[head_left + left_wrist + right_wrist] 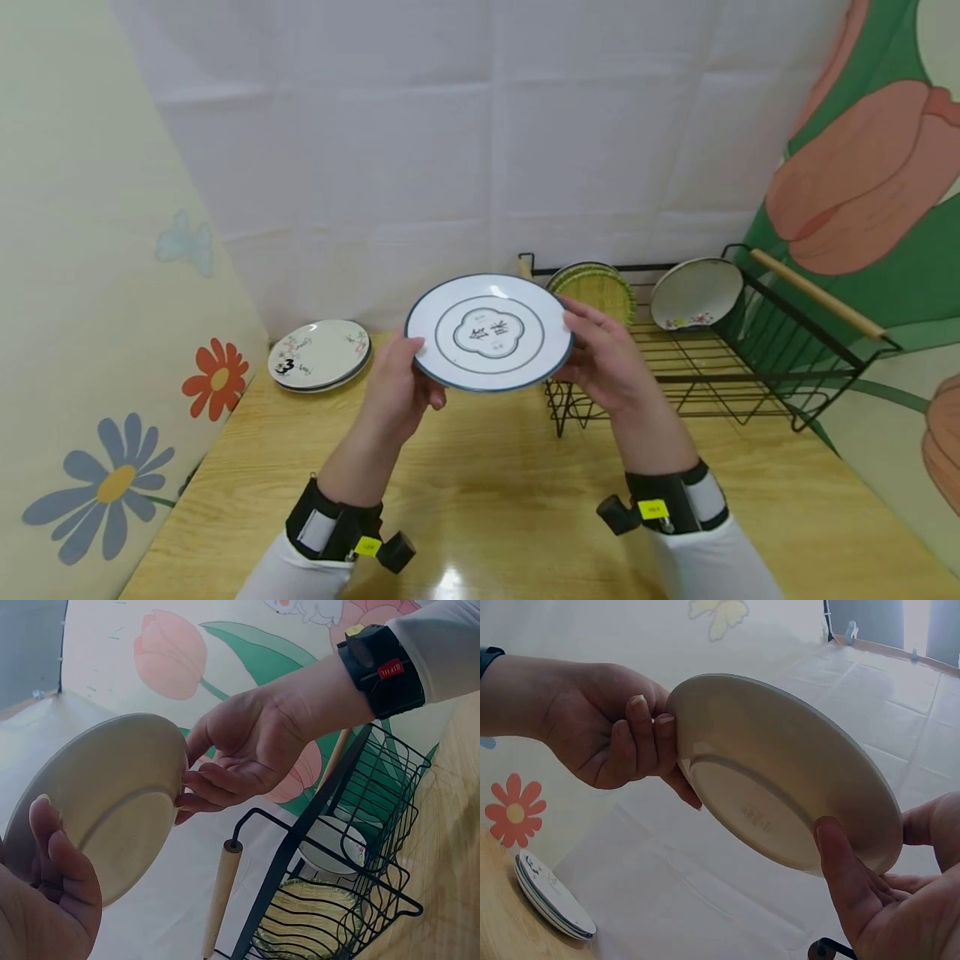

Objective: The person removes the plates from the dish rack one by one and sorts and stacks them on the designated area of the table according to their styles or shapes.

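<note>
Held up above the table is a white plate (489, 371) with a blue rim and dark characters in its middle. My left hand (397, 383) grips its left edge, thumb on top and fingers curled beneath. On the opposite edge, my right hand (606, 357) pinches the rim the same way. Both wrist views show the plate's plain underside, seen in the left wrist view as a pale plate bottom (127, 825) and in the right wrist view with a faint mark on the base (754, 817).
A black wire dish rack (697, 379) with wooden handles stands at the back right. It holds a green-edged yellow plate (596, 293) and a white bowl-like dish (697, 292). Stacked flowered plates (321, 354) lie at the back left of the wooden table (480, 500), by a white-covered wall.
</note>
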The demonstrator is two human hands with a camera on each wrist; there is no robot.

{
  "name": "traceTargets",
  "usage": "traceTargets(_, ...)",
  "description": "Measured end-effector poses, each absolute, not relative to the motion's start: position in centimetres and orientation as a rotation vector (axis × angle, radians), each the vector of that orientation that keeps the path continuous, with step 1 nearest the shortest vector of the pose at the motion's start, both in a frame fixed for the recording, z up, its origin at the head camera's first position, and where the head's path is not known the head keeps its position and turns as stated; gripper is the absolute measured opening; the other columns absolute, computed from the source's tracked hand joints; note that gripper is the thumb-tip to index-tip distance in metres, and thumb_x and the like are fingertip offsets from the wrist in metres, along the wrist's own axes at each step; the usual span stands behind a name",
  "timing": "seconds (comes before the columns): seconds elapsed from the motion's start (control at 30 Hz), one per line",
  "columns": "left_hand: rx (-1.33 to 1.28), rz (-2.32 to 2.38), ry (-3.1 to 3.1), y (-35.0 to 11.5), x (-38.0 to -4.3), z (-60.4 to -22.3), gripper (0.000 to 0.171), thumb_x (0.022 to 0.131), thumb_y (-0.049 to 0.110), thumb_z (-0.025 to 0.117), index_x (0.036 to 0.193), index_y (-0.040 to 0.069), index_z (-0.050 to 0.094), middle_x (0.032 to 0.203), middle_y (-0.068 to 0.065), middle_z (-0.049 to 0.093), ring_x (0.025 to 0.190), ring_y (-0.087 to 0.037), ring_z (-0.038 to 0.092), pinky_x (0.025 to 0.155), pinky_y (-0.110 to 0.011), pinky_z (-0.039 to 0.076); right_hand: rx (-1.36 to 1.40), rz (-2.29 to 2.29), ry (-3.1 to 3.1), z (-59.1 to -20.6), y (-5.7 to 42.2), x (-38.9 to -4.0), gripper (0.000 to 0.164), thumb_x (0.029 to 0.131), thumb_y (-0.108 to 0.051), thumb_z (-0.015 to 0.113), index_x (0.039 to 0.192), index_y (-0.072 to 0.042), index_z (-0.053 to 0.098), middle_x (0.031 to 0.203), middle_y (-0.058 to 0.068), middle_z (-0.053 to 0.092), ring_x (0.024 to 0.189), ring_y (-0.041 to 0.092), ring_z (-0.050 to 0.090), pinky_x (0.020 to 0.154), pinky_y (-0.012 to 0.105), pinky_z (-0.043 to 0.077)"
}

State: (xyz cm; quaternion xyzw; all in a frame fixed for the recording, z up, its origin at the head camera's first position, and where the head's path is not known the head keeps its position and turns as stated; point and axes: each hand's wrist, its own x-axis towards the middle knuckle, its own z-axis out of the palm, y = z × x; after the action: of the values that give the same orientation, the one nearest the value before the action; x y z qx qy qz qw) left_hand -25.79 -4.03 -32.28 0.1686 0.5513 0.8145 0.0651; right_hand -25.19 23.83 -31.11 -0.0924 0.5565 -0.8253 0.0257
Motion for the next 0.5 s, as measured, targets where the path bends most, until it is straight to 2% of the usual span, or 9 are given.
traceTargets(0.13,0.502,2.437,1.692,-4.1,-26.2,-31.6,0.044,0.106,0.018,0.029,0.144,0.001,0.046,0.072,-0.002,0.073,0.041,-0.010,0.054,0.042,-0.021,0.046,-0.272,-2.593,1.662,-31.2,23.8,-25.3,0.050,0.106,-0.031,0.056,0.152,-0.012,0.047,0.100,0.001,0.078,0.076,0.012,0.075,0.070,0.029,0.064)
traceTargets(0.27,0.451,2.424,1.709,-4.5,-26.6,-31.1,0.042,0.107,0.019,0.031,0.143,0.002,0.043,0.065,-0.001,0.070,0.042,-0.010,0.056,0.043,-0.021,0.047,-0.364,-2.630,1.530,-31.3,23.6,-25.3,0.038,0.107,-0.036,0.054,0.137,-0.015,0.059,0.094,0.004,0.079,0.076,0.017,0.078,0.071,0.033,0.065)
traceTargets(0.4,0.421,2.420,1.762,-5.2,-27.1,-30.7,0.040,0.109,0.020,0.031,0.142,0.003,0.047,0.064,-0.001,0.069,0.044,-0.011,0.058,0.045,-0.021,0.049,-0.510,-2.625,1.355,-31.6,23.1,-25.3,0.035,0.110,-0.039,0.043,0.129,-0.013,0.059,0.098,0.007,0.080,0.083,0.022,0.079,0.073,0.034,0.065)
traceTargets(0.5,0.441,2.406,1.797,-5.9,-27.7,-30.4,0.040,0.110,0.021,0.030,0.142,0.004,0.048,0.066,0.000,0.069,0.046,-0.010,0.060,0.047,-0.021,0.050,-0.526,-2.616,1.308,-31.8,22.5,-25.3,0.038,0.111,-0.041,0.039,0.132,-0.013,0.054,0.106,0.008,0.079,0.092,0.025,0.079,0.078,0.035,0.064)
